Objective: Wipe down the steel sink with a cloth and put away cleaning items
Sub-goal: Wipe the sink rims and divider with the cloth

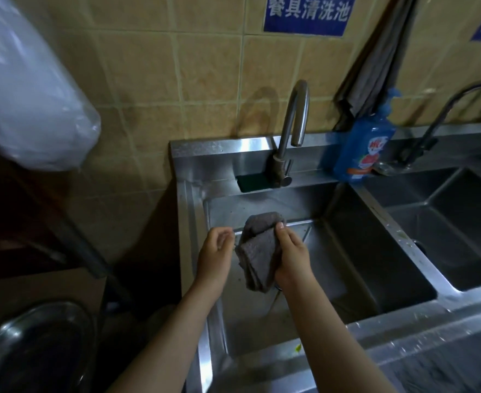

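Head view: my right grip (290, 256) clenches the folded grey cloth (257, 259) above the left basin of the steel sink (347, 245), my left grip (215, 251) loosely curled beside it, empty; I judge wiping unfinished, with detergent bottle (361, 146) and sponge (250, 183) on the back ledge not yet stowed.

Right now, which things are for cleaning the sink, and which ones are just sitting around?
For the job: the cloth in the right hand, the sink, the soap bottle and sponge on its back ledge.
Just lying about: the plastic bag, the metal bowl, the blue sign, the hanging cloths.
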